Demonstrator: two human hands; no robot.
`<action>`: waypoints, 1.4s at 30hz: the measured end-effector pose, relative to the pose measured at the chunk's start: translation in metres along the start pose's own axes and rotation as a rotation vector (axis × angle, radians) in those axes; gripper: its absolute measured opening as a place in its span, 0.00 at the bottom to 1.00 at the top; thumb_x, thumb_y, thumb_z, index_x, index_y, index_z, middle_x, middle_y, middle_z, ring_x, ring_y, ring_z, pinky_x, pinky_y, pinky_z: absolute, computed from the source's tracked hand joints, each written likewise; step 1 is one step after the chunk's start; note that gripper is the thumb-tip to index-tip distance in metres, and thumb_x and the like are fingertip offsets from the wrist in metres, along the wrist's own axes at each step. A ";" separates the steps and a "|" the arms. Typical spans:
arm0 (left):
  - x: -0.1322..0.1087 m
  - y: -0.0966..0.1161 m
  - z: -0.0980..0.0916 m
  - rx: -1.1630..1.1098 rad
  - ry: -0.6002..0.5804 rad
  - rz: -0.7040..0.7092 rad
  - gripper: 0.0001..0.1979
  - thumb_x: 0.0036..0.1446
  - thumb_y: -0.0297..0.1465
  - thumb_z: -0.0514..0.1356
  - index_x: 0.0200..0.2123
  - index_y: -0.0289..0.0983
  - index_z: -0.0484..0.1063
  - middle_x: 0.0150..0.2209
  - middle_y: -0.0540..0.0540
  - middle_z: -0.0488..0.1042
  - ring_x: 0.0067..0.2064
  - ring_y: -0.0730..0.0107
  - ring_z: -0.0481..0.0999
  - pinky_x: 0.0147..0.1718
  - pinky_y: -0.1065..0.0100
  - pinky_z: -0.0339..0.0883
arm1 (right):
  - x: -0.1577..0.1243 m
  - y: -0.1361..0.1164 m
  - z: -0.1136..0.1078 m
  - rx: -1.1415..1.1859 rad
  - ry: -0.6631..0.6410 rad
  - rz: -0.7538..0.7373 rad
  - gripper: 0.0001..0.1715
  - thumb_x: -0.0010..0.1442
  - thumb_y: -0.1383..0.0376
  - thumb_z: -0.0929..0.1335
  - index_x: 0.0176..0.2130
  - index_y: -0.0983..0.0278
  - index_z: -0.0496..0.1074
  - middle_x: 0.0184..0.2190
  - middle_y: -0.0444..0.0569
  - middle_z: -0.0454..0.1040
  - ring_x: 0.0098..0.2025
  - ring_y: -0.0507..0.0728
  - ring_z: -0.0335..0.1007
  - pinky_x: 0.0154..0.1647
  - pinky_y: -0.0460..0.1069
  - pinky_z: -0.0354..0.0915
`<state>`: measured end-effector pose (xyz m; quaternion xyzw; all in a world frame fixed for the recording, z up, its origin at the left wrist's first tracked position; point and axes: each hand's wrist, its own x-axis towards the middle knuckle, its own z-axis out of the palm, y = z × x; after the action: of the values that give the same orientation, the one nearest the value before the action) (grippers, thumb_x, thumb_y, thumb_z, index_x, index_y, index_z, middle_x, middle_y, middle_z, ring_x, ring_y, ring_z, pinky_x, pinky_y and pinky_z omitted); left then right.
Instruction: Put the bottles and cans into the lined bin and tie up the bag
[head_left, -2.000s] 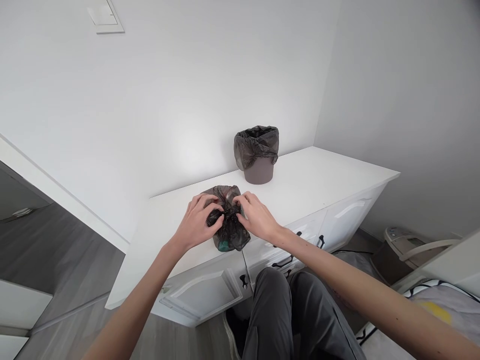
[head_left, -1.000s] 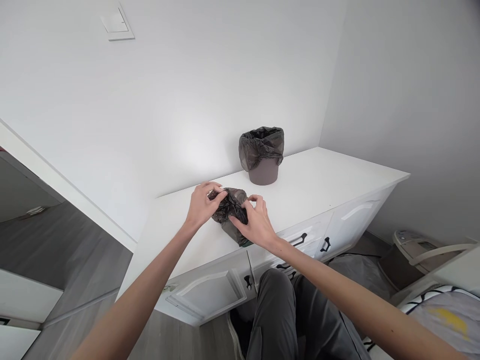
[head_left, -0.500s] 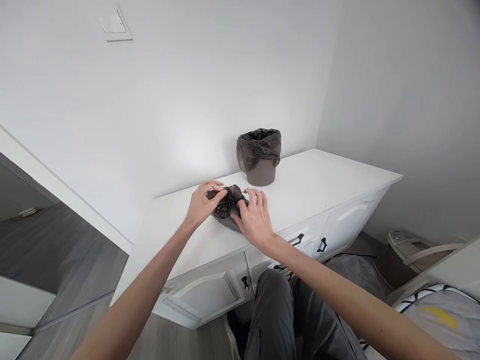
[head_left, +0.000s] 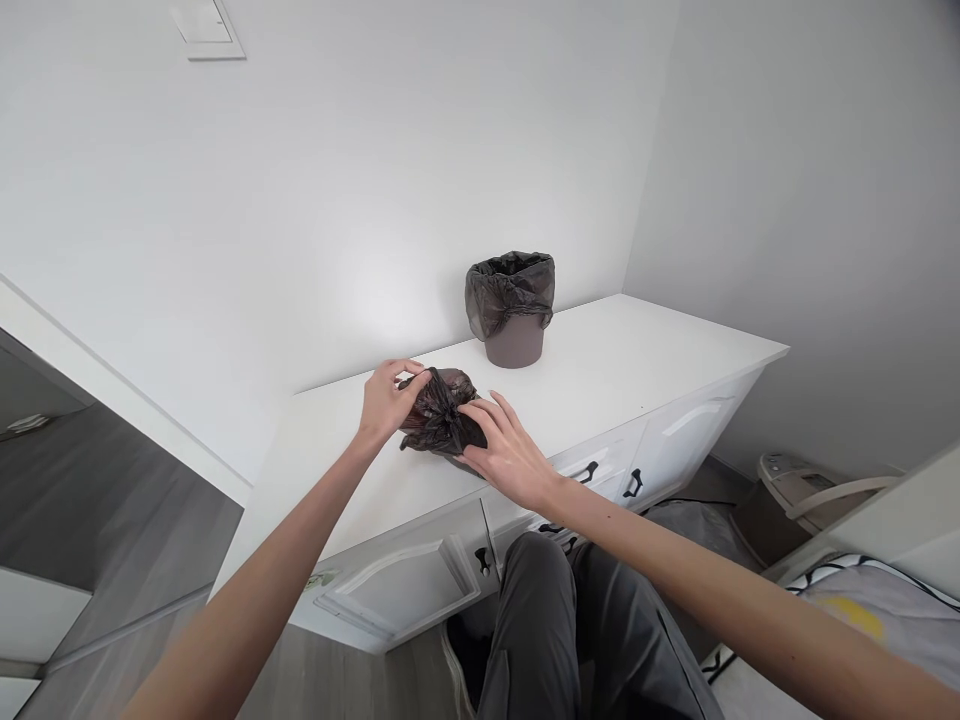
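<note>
On the white cabinet top [head_left: 660,350], near its front edge and towards the left, a black plastic bag [head_left: 448,392] lies in the head view, bunched up, its folds drawn in to a tight gathered middle. The left hand [head_left: 386,400] is at the bag's far left side, thumb and forefinger pinching a loose flap of the plastic. The right hand [head_left: 514,450] comes in from the other side, its fingers bent and somewhat spread over the bag's right part, tips near the gathered middle and the thumb lower down; whether they grip the plastic or merely rest on it I cannot tell. Behind the bag, apart from it and close to the wall [head_left: 375,180], stands a small upright bin [head_left: 514,345], with a dark liner [head_left: 510,300] folded down over its rim.

The step in hand looks like working the gathered plastic between both hands, perhaps at a knot, though the folds hide whether one is fully made. As I judge it, the next move calls for a sure pinch from the right fingers to match the left, and gentle, even tension, since such thin film could tear
</note>
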<state>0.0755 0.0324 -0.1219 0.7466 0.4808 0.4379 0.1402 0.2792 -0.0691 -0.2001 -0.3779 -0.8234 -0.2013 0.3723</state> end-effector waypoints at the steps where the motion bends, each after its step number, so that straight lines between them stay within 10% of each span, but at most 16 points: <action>1: 0.002 -0.002 -0.001 0.019 0.004 0.007 0.11 0.59 0.44 0.64 0.36 0.43 0.80 0.49 0.45 0.82 0.54 0.56 0.77 0.54 0.55 0.69 | -0.003 0.002 -0.003 0.015 -0.011 -0.019 0.16 0.70 0.64 0.70 0.30 0.62 0.79 0.61 0.58 0.70 0.68 0.66 0.60 0.72 0.72 0.59; 14: -0.003 0.014 -0.009 0.192 0.053 0.147 0.08 0.65 0.38 0.59 0.40 0.42 0.75 0.48 0.43 0.79 0.54 0.54 0.75 0.57 0.53 0.67 | -0.034 0.010 -0.005 0.185 -0.031 0.162 0.09 0.66 0.63 0.72 0.46 0.64 0.77 0.70 0.65 0.55 0.73 0.71 0.50 0.69 0.73 0.61; 19: -0.006 0.028 -0.022 0.391 -0.220 0.483 0.26 0.64 0.28 0.57 0.64 0.46 0.68 0.70 0.41 0.61 0.71 0.50 0.58 0.68 0.45 0.55 | -0.018 -0.006 0.009 0.300 -0.010 0.374 0.19 0.59 0.68 0.74 0.51 0.63 0.77 0.70 0.63 0.51 0.72 0.73 0.50 0.68 0.71 0.63; 27: -0.007 0.029 -0.041 0.513 -0.644 0.628 0.12 0.61 0.30 0.64 0.46 0.51 0.82 0.69 0.49 0.65 0.73 0.43 0.52 0.71 0.39 0.49 | -0.016 -0.019 0.000 0.312 -0.025 0.360 0.07 0.60 0.67 0.73 0.42 0.61 0.79 0.66 0.61 0.59 0.70 0.71 0.55 0.66 0.70 0.64; 33: -0.013 0.026 -0.034 0.484 -0.571 0.536 0.12 0.62 0.28 0.59 0.36 0.48 0.82 0.62 0.50 0.74 0.71 0.49 0.59 0.68 0.42 0.54 | -0.012 -0.037 -0.002 0.199 0.011 0.207 0.14 0.62 0.54 0.74 0.40 0.61 0.77 0.69 0.61 0.59 0.73 0.73 0.49 0.73 0.78 0.51; 42: -0.011 0.026 -0.031 0.212 -0.207 0.160 0.07 0.55 0.33 0.64 0.31 0.47 0.84 0.54 0.47 0.80 0.62 0.49 0.69 0.62 0.46 0.63 | -0.015 -0.051 -0.007 0.133 0.059 0.053 0.13 0.68 0.66 0.69 0.30 0.62 0.76 0.64 0.61 0.65 0.70 0.69 0.58 0.71 0.75 0.59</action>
<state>0.0648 0.0037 -0.0933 0.8343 0.4462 0.3153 0.0740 0.2493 -0.1130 -0.2098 -0.3679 -0.8133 -0.1473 0.4260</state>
